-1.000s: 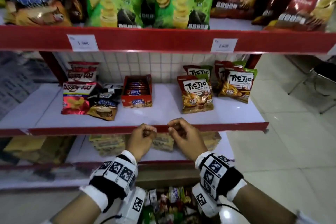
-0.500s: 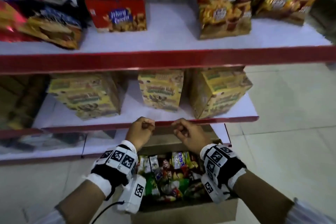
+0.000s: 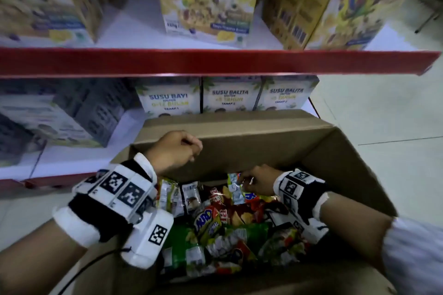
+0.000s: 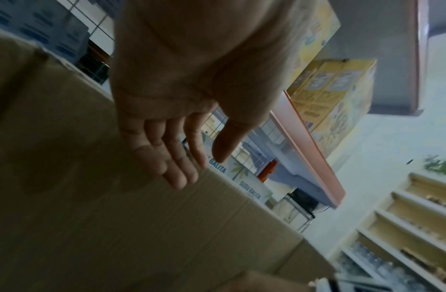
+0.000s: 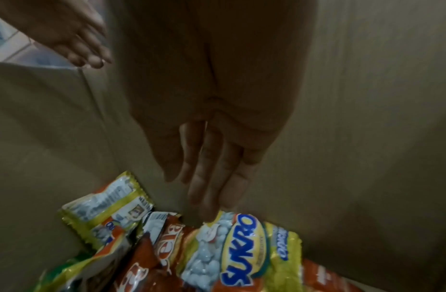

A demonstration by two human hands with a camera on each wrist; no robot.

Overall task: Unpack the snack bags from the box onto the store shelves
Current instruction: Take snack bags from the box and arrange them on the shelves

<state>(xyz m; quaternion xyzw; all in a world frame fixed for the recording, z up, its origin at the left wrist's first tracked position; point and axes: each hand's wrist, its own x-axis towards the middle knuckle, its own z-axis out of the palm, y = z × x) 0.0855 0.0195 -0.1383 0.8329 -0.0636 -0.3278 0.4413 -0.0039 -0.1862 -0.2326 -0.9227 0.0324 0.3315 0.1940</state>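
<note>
Right hand (image 5: pixel 212 150), fingers extended, its grip holding nothing, touches the top seam of the Sukro bag (image 5: pixel 242 247) at the far wall inside the box (image 3: pixel 263 146). Judged light, crinkly, slippery: pinch that seam. Left hand (image 4: pixel 172 110) relaxed above the box's rim.

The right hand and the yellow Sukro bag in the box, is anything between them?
Nothing: in the right wrist view the right hand reaches down inside the cardboard box, its fingertips at the top edge of the Sukro bag.
</note>
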